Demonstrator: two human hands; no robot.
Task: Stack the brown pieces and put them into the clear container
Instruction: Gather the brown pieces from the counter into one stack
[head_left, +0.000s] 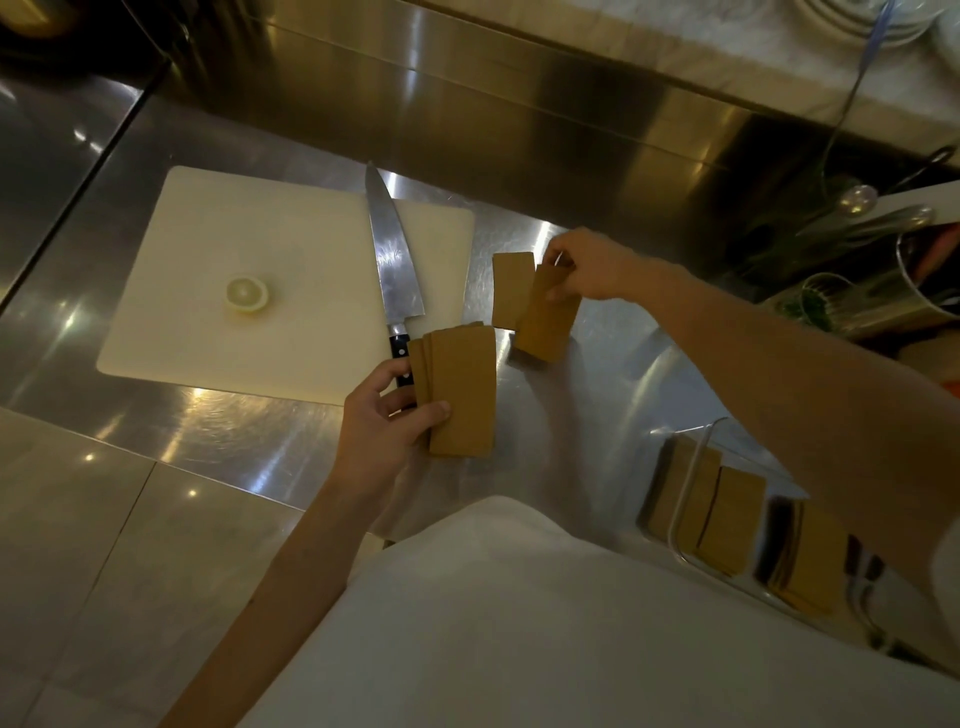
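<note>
My left hand (384, 421) grips a fanned stack of flat brown rectangular pieces (460, 389) just above the steel counter. My right hand (587, 265) pinches the top end of another brown piece (545, 325), tilted, its lower end near the counter. One more brown piece (511, 288) lies flat on the counter just left of it. The clear container (685, 499) sits at the lower right under my right forearm, with brown pieces (727, 519) standing inside it; part of it is hidden by the arm.
A white cutting board (208, 249) lies to the left, holding a lemon half (247, 294) and a large chef's knife (389, 260) along its right edge, handle near my left hand. Metal cups with utensils and greens (883, 280) stand at the right. A raised steel shelf runs along the back.
</note>
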